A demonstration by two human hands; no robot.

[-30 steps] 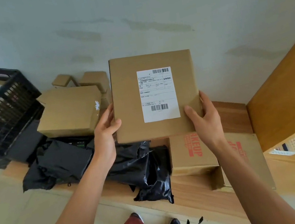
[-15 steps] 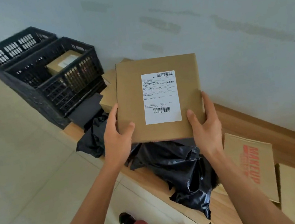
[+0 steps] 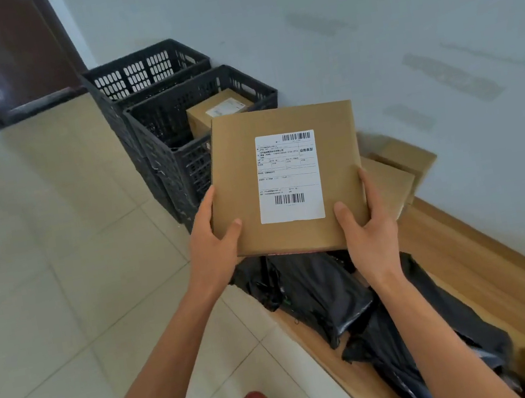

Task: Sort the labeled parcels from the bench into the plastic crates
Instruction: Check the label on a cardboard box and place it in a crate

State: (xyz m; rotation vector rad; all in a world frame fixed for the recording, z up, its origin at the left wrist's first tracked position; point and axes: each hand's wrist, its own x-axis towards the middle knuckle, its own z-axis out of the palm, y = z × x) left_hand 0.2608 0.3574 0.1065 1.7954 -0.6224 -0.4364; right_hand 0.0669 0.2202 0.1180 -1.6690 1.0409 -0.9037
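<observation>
Both hands, the left hand and right hand, are gripping the flat parcel by its near corners, holding it label-up above the worktop, likely for reading before choosing a crate.

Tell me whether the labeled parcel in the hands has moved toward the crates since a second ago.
Yes. The labeled parcel now overlaps the near black crate, which earlier stood well off to its left, so it has been carried toward it.

Light: soft, even daylight; faint shadows. Glare: none. Sharpness: mild motion blur beyond the fingers; label print partly illegible. Edges: wide-angle bending.
</observation>
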